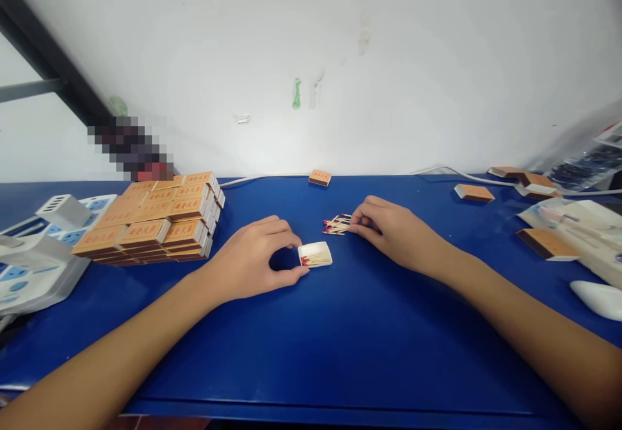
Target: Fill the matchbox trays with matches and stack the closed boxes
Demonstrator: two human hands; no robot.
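Note:
Thumb and fingers of my left hand [265, 255] grip the left end of a small white matchbox tray [321, 248]. Red-tipped matches [317, 260] lie inside it along the near side. To the right and a little farther back, a loose pile of matches [335, 225] rests on the blue tabletop. My right hand [381, 226] pinches at the right edge of this pile, thumb against fingers, on the ends of matches there. How many are between those fingertips is hidden.
Stacked orange matchboxes [155, 216] stand at the left, beside a white power strip [63, 268]. One matchbox [320, 177] lies by the wall. More matchboxes [473, 192], a plastic packet [583, 229] and a white rounded object [597, 298] are at the right. A cable [262, 176] runs along the wall.

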